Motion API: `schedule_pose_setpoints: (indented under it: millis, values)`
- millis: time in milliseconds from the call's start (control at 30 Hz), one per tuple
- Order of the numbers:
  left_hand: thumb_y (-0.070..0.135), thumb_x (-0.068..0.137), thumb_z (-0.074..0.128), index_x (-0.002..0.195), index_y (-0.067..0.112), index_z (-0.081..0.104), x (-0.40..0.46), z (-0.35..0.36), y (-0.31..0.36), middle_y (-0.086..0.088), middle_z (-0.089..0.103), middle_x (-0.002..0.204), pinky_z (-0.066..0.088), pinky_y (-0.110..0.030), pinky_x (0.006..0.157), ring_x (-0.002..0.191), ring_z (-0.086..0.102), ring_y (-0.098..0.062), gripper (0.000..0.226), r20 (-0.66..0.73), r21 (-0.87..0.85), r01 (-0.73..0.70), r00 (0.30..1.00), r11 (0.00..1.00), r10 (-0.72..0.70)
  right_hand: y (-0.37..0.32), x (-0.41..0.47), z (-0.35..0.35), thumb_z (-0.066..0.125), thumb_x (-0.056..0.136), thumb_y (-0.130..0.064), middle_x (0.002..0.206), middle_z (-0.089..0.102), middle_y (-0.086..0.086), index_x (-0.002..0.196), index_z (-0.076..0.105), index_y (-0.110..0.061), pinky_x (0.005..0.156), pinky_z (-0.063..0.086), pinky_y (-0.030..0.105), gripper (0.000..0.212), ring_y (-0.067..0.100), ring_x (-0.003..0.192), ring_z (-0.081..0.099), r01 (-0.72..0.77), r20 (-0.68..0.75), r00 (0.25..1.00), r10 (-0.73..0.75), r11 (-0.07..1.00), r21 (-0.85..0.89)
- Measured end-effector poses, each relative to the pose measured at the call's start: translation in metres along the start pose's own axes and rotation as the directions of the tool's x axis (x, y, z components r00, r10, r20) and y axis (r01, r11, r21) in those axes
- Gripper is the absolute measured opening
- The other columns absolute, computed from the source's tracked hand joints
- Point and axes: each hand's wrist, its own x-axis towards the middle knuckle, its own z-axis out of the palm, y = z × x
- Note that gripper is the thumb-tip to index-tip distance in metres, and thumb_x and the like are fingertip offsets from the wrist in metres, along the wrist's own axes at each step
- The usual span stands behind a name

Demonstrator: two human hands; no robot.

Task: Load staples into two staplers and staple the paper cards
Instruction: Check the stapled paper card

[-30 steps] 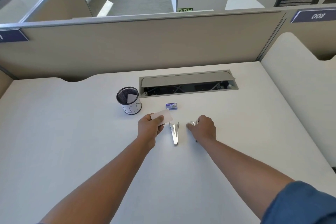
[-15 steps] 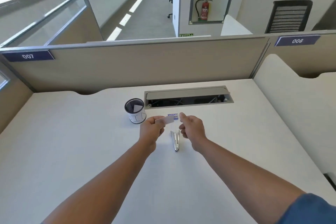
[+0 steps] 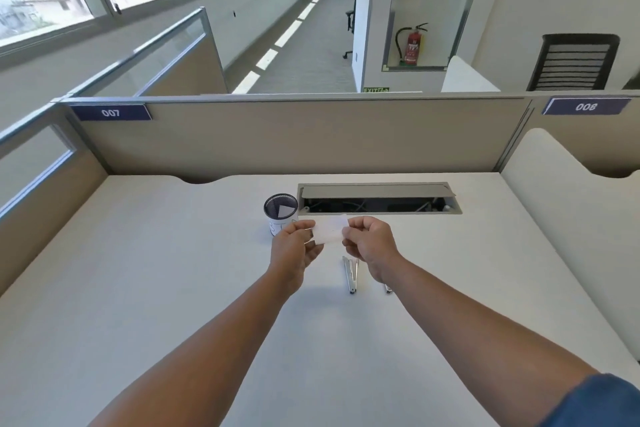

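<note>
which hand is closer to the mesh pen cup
Left. The left hand is just in front of the mesh pen cup, its fingertips right beside the cup's lower right side. The right hand is farther right, beyond the paper card both hands hold.

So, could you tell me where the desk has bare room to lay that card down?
Bare desk left of the cup, and right of the staplers up to the divider. It is crowded around both hands holding the card.
</note>
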Motion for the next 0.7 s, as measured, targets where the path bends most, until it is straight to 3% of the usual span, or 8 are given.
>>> schedule_pose_setpoints:
  millis: [67,133,233,367,533,700]
  values:
    - [-0.001,0.092,0.063,0.116,0.009,0.063,0.003,-0.003,0.001,-0.015,0.07,0.111,0.061,-0.029,0.071,0.093,0.073,-0.028,0.026,-0.013,-0.025,-0.003,1.0,1.0,0.003,-0.002,0.002,0.003,0.068,0.091,-0.003,0.084,0.07,0.009,0.103,0.067,-0.001,0.062,0.058,0.024,0.012,0.013,0.061,0.065,0.029,0.01,1.0,-0.029,0.999,-0.023]
    - [-0.005,0.085,0.073,0.12,0.011,0.06,0.008,-0.006,0.0,-0.015,0.07,0.107,0.061,-0.027,0.07,0.089,0.075,-0.026,0.041,-0.038,-0.005,-0.008,0.999,1.0,0.008,-0.003,0.005,0.008,0.068,0.092,-0.002,0.085,0.072,0.008,0.099,0.068,-0.005,0.063,0.058,0.023,0.008,0.013,0.063,0.066,0.055,0.025,0.998,-0.054,0.998,-0.035]
    - [-0.007,0.08,0.078,0.12,0.011,0.06,0.014,-0.01,-0.005,-0.017,0.072,0.101,0.061,-0.027,0.069,0.085,0.074,-0.025,0.047,-0.078,0.052,-0.004,0.997,0.999,0.008,-0.001,0.012,0.013,0.067,0.091,0.001,0.081,0.072,0.007,0.092,0.068,-0.011,0.067,0.061,0.025,0.012,0.013,0.066,0.067,0.105,0.058,0.993,-0.1,0.992,-0.077]
    - [-0.001,0.08,0.08,0.113,0.011,0.062,0.026,-0.017,-0.013,-0.021,0.073,0.1,0.06,-0.026,0.068,0.082,0.072,-0.023,0.039,-0.12,0.098,-0.006,0.993,0.995,0.018,0.001,0.027,0.021,0.065,0.089,-0.002,0.075,0.071,0.004,0.09,0.067,-0.017,0.076,0.061,0.038,0.015,0.018,0.069,0.065,0.192,0.074,0.981,-0.178,0.942,-0.274]
    - [-0.004,0.083,0.075,0.108,0.006,0.062,0.048,-0.024,-0.017,-0.007,0.073,0.078,0.058,-0.024,0.062,0.062,0.064,-0.017,0.03,-0.168,0.119,0.016,0.986,0.993,0.005,-0.008,0.057,0.036,0.063,0.092,-0.01,0.073,0.068,-0.003,0.084,0.069,-0.02,0.067,0.055,0.035,0.014,0.014,0.067,0.06,0.273,0.084,0.96,-0.265,0.837,-0.473]
    - [-0.002,0.083,0.073,0.105,0.01,0.063,0.071,-0.035,-0.031,-0.008,0.073,0.088,0.058,-0.025,0.068,0.072,0.067,-0.019,0.028,-0.225,0.163,0.089,0.973,0.983,-0.051,-0.019,0.088,0.058,0.06,0.094,-0.012,0.072,0.069,-0.003,0.087,0.074,-0.017,0.055,0.047,0.025,0.016,0.012,0.061,0.056,0.321,0.099,0.943,-0.317,0.791,-0.52]
